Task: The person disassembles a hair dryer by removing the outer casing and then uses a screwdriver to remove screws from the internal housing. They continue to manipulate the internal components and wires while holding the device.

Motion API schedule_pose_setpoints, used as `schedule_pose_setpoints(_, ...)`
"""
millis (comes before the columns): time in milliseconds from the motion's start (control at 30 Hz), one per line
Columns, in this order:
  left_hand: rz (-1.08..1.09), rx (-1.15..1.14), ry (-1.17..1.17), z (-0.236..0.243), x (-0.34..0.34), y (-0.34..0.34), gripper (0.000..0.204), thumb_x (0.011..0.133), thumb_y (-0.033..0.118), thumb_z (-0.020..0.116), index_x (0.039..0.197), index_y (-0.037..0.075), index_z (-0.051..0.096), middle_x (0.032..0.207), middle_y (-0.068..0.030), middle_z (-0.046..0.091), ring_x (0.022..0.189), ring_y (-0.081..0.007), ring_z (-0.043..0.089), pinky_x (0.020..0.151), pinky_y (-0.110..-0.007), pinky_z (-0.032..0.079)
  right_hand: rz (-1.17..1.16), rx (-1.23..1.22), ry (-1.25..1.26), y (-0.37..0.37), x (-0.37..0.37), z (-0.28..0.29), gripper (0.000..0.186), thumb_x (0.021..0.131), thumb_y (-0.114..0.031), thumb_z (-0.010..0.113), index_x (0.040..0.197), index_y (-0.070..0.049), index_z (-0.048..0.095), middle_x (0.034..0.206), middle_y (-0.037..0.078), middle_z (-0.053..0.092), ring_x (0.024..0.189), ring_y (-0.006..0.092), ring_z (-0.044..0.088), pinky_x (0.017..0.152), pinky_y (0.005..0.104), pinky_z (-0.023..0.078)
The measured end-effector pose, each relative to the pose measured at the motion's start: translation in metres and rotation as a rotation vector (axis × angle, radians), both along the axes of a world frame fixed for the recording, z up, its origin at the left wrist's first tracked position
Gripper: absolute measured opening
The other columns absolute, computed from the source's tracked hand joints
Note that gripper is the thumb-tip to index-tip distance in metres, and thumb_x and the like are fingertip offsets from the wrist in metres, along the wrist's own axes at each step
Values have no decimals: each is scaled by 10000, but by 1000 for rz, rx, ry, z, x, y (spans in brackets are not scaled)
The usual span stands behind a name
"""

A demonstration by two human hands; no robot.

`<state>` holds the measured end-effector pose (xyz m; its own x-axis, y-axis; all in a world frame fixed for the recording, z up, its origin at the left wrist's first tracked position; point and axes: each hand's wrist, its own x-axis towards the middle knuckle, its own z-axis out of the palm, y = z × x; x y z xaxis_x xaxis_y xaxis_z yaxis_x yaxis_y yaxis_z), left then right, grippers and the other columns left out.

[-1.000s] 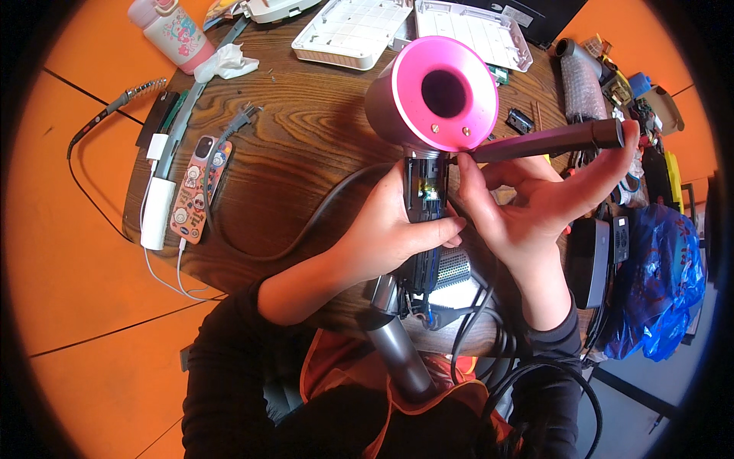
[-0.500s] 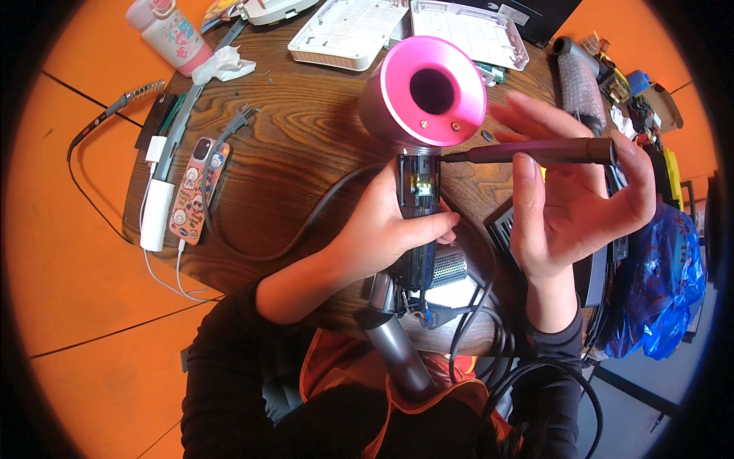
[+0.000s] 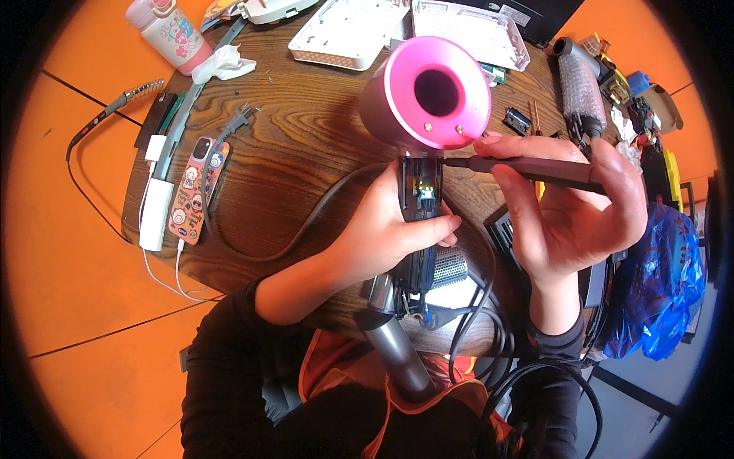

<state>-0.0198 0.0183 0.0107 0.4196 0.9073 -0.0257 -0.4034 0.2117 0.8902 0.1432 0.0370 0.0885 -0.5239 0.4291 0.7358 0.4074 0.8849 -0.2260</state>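
Observation:
A pink-faced hair dryer head (image 3: pixel 424 99) stands upright on an opened handle (image 3: pixel 420 191), where a small circuit board (image 3: pixel 426 191) and dark inner parts show. My left hand (image 3: pixel 390 229) is wrapped round that handle, thumb across its front. My right hand (image 3: pixel 566 206) holds a dark screwdriver (image 3: pixel 550 172) almost level, fingertips on its shaft and cap, its thin tip at the right side of the handle's top, just below the head. A dark metal tube (image 3: pixel 394 352) lies below the handle, beside a perforated silver cylinder (image 3: pixel 449 266) and looped black cables (image 3: pixel 501 344).
On the wooden desk (image 3: pixel 283 138) are white casings (image 3: pixel 336 30), a patterned phone (image 3: pixel 195 199), a white power bank (image 3: pixel 157 214), a pink-and-white bottle (image 3: pixel 176 38), crumpled tissue (image 3: pixel 225 63), a bubble-wrapped cylinder (image 3: pixel 579 84) and assorted tools and parts (image 3: pixel 642 99). A blue plastic bag (image 3: pixel 654 283) is at the right.
My right hand has shifted its grip along the screwdriver, fingers lifting and then curling round it again, and the screwdriver's rear has dropped. The dryer head moved slightly left; my left hand keeps its hold.

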Motion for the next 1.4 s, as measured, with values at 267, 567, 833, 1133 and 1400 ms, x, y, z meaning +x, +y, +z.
schedule_pose_setpoints(267,5,1,27,0,0,1,438,740,-21,622,1083,11,351,763,-80,574,682,-160,603,631,-281,505,128,-105,-7,8,-2,8,634,730,153,562,1208,-51,199,994,290,527,812,338,619,699,371,529)
schedule_pose_setpoints(567,101,-7,59,-2,3,1,306,752,2,593,1015,-4,436,795,-72,575,718,-146,594,650,-277,502,-59,-50,116,-6,-13,-16,655,706,195,567,1199,-48,210,907,254,555,819,319,620,708,379,543)
schedule_pose_setpoints(833,-29,-139,-48,-1,-1,7,342,757,46,592,1027,31,384,830,-134,566,752,-216,598,683,-336,501,-182,38,735,-2,-1,9,552,835,79,471,1244,-142,174,930,299,573,795,333,628,678,379,542)
schedule_pose_setpoints(1133,-57,-88,72,0,-3,12,371,775,118,551,1067,19,344,834,-148,565,714,-215,599,656,-310,486,39,-542,1179,-3,57,4,476,831,-5,540,1217,-52,266,974,246,578,871,266,615,689,310,539)
schedule_pose_setpoints(1400,-78,-63,310,1,0,10,366,768,133,550,1049,-14,367,827,-180,568,680,-220,612,617,-298,491,63,-861,1432,-23,87,-44,463,829,-49,563,1227,-60,325,1006,210,564,887,230,609,683,278,544)
